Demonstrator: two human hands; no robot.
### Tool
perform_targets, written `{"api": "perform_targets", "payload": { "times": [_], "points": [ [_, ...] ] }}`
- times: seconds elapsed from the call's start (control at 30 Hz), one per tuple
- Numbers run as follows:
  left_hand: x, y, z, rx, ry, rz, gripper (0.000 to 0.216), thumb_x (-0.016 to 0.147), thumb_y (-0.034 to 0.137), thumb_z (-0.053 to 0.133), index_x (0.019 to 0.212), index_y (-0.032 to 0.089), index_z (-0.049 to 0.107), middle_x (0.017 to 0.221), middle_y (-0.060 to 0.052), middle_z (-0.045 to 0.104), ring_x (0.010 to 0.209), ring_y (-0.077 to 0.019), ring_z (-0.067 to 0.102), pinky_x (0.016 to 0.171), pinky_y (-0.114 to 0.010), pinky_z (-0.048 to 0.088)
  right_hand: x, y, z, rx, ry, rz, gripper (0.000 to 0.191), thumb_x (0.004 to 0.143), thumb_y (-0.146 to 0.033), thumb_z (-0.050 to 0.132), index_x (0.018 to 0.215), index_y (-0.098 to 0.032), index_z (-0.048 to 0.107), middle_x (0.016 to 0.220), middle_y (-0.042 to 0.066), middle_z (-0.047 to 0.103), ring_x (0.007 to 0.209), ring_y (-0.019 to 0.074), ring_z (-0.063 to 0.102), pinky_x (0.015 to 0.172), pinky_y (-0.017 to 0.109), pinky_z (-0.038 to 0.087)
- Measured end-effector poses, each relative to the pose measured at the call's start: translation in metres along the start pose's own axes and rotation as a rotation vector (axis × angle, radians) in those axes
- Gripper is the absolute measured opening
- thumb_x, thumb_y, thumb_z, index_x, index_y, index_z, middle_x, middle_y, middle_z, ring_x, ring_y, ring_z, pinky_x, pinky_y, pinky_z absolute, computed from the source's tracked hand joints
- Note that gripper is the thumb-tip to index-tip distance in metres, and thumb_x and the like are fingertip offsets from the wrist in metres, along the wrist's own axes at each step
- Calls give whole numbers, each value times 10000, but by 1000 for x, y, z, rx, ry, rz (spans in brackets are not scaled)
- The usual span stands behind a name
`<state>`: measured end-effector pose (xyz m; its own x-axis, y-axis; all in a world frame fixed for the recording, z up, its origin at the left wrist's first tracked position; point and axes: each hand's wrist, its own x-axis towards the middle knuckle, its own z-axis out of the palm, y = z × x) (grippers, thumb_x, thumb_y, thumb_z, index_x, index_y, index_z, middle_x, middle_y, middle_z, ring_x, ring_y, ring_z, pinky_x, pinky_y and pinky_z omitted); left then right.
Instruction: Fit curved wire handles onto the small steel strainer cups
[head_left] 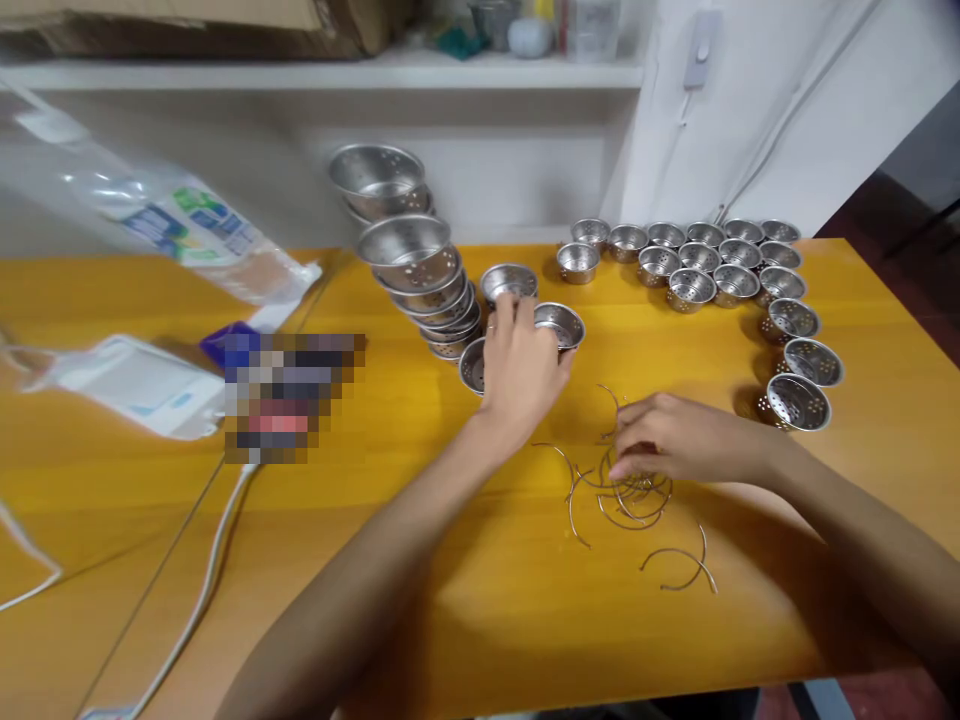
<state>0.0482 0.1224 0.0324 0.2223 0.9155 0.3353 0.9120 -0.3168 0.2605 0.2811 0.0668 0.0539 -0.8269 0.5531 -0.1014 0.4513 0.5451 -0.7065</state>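
My left hand [521, 365] reaches over the yellow table [420, 560] and closes its fingers on a small perforated metal cup [559, 322], with other loose cups [508, 281] touching it. My right hand [675, 440] rests on a pile of curved wire handles [630, 495], fingers pinched together on one of the wires. A leaning stack of the same cups [424, 280] stands just left of my left hand.
Several finished cups [705, 265] sit in rows at the back right, curving down the right edge [799, 400]. Plastic bags [142, 380] and a white cable [202, 590] lie at the left. A shelf runs along the back wall.
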Motion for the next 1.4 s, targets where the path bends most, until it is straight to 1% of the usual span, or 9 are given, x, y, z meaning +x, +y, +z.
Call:
{"api": "perform_targets", "payload": {
  "times": [0.1,0.27,0.43,0.6,0.73,0.87,1.17,1.27,1.4],
  "points": [
    [-3,4,1,83,-18,25,168,982,263,831,1043,107,836,1436,-250,696,1484,-519,510,1220,-713,508,-3,7,-11,-79,120,49,450,1149,-567,594,994,-226,843,1010,75,805,878,203,733,839,360,526],
    [-2,-3,9,137,-43,189,249,1011,218,784,1206,69,824,1439,-275,711,1474,-508,552,1170,-660,572,-18,70,-47,-577,663,501,395,1125,-373,495,1309,-200,799,1283,184,805,895,279,739,860,463,553],
    [-4,-1,4,111,-20,228,431,1001,213,808,1392,46,739,1556,-313,632,1492,-540,554,1192,-695,559,-26,117,-54,-779,539,637,416,1060,-257,522,1383,-139,755,1336,232,763,972,328,741,764,428,499],
    [-11,18,6,-307,9,359,921,956,303,902,1714,207,388,1687,-230,542,1557,-440,546,1284,-658,513,-20,62,-43,-455,639,256,189,1055,-390,698,1002,-238,796,904,75,768,709,198,631,716,373,463],
    [-17,26,14,-593,-39,301,831,977,211,819,1672,254,364,1630,-192,601,1504,-370,628,1256,-606,553,-4,18,-27,-140,709,30,257,1081,-472,683,983,-252,772,924,40,751,689,157,609,694,341,494],
    [-24,33,13,-611,25,310,844,863,28,730,1613,218,392,1607,-181,607,1495,-358,626,1281,-597,533,8,18,-17,-153,878,159,246,972,-384,745,1171,-239,730,1207,95,727,710,153,604,731,362,532],
    [-28,45,14,-433,61,340,808,806,-37,656,1573,106,448,1425,-180,680,1359,-354,638,1173,-565,614,9,17,-2,-568,859,334,313,997,-258,566,1160,-186,823,1094,139,782,624,159,532,655,369,429],
    [-26,43,8,-350,89,323,771,823,-21,655,1567,88,485,1431,-191,689,1338,-366,624,1156,-564,612,10,7,2,-432,957,220,279,1026,-271,577,1118,-217,834,1226,132,781,614,133,552,655,371,471],
    [-25,42,1,-254,107,330,751,843,-24,627,1577,79,503,1479,-212,683,1337,-380,613,1189,-596,571,14,2,6,34,861,183,181,1034,-308,612,991,-217,762,877,48,739,680,166,620,651,335,488]
  ]
}}
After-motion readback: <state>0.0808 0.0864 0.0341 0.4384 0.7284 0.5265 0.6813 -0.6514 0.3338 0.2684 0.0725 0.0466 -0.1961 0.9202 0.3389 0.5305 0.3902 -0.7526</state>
